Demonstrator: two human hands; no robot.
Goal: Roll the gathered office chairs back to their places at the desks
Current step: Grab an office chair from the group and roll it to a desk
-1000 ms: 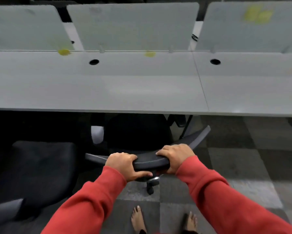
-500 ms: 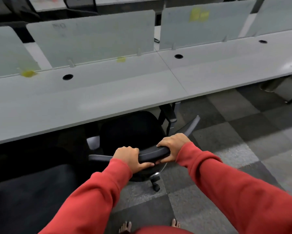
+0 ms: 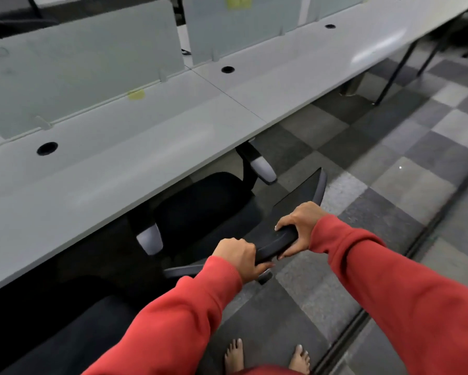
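Both hands hold the curved top rim of the black office chair, which stands at the front edge of the long grey desk. Its seat is tucked partly beneath the desktop and its backrest is out on the aisle side. The left hand is a tight fist over the rim, knuckles up and turned toward the desk, thumb pressed along the underside. The right hand sits just beside it, farther along the rim. Its fingers fold over the top on the desk-facing side and its thumb hooks below, so the rim is clamped between them. Both forearms, in red sleeves, stretch forward and converge on the backrest, the wrists roughly level. One grey-padded armrest sits in the shadow under the desk, and the other armrest pokes out past the desk's front edge. A second dark chair stands along the same side of the desk, lower left of the held one. On the desk's far side rise pale divider panels, one with a yellow note at its foot, and a round cable hole opens in the desktop. Bare feet stand on checkered carpet, well back from the desk.
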